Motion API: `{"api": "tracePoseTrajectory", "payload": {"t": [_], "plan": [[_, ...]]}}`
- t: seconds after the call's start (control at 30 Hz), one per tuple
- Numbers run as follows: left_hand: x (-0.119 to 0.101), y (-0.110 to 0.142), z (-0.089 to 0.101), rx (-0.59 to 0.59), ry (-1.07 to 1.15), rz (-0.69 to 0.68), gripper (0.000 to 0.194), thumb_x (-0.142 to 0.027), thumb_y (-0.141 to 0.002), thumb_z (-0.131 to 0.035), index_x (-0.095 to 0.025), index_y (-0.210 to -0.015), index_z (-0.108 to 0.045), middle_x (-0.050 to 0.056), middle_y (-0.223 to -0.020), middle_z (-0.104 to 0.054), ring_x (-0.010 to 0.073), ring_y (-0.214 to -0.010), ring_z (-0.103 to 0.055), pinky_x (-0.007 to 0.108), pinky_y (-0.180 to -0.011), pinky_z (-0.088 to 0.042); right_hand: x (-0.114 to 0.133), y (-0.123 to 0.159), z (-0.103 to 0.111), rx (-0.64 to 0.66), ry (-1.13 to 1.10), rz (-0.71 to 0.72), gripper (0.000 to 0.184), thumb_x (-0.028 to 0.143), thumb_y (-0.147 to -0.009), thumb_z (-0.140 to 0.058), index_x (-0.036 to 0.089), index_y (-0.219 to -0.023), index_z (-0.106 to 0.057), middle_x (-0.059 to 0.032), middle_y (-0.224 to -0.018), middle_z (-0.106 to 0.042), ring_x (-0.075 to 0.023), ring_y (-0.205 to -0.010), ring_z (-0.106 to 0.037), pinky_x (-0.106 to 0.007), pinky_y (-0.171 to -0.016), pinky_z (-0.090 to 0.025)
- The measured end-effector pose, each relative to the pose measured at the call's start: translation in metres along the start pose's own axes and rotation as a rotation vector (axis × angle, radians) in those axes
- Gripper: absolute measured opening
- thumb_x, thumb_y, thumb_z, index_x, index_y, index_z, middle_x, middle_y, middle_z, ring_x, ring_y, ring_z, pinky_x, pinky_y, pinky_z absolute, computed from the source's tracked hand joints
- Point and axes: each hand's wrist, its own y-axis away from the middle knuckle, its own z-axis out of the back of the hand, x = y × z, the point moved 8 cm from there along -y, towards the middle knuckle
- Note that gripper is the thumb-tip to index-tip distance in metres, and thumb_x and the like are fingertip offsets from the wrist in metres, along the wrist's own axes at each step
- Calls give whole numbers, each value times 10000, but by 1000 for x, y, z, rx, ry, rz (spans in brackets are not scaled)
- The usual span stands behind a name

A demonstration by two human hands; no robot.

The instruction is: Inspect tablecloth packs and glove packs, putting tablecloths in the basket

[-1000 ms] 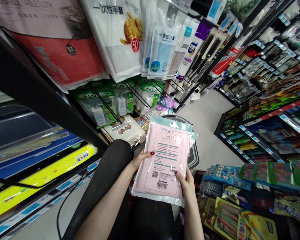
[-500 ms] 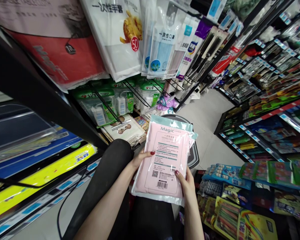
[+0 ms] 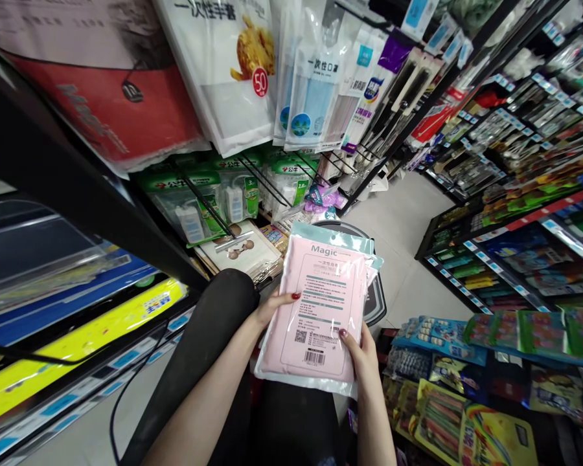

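Over my lap I hold a flat pink plastic packet with a pale teal top strip marked "Magic", its printed text and barcode facing me. At least one more packet seems to lie beneath it, its teal corner poking out at the upper right. My left hand grips the left edge, thumb on top and fingers hidden underneath. On the lower right edge my right hand does the same, thumb pressed on the front near the barcode.
Red tablecloth packets, a glove packet and mask packets hang on the rack ahead. Green-topped cable packs hang below. A dark stool stands behind the packet. Snack bags fill the right shelves. A cable hangs at left.
Almost nothing differs. The view has shifted very slightly, while both hands keep the same hold on the pink packet.
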Motion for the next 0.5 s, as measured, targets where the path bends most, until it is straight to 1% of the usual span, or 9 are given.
{"api": "tracePoseTrajectory", "payload": {"t": [0.2, 0.5], "plan": [[2, 0, 2, -7, 13, 18, 453, -184, -589, -662, -98, -1029, -601, 114, -922, -686, 325, -960, -579, 458, -916, -372, 1, 1, -1, 7, -7, -9, 541, 366, -636, -653, 190, -1133, -535, -77, -1075, -611, -269, -1014, -528, -387, -849, -424], [2, -1, 3, -6, 15, 17, 474, -187, -581, -669, -99, -1041, -594, 111, -936, -683, 316, -958, -582, 440, -910, -384, -1, 0, -2, 23, -12, -31, 539, 371, -637, -652, 191, -1131, -534, -77, -1078, -611, -268, -1011, -532, -379, -846, -425]]}}
